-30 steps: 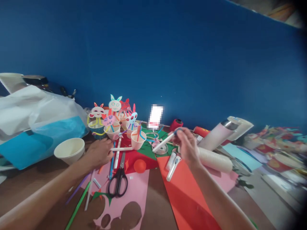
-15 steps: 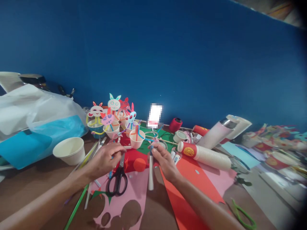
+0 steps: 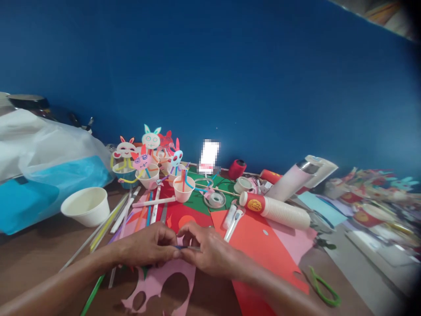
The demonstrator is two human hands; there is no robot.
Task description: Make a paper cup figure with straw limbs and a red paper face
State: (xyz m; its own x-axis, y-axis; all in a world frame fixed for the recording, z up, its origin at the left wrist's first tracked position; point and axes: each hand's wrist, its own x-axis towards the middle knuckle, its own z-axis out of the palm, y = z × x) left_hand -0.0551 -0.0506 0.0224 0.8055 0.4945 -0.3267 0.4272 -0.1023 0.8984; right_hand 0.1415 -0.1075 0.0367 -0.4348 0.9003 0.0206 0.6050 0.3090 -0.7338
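Head camera | blue-ended pen between fingertips, mostly hidden | left grip: pinching it | right grip: likewise

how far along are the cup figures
Looks done: five figures with faces rise among the back cups. In hand: the left hand and right hand pinch a small blue item, mostly hidden. Probably left: the straws in the front cup show no face, and the wide cup looks empty.
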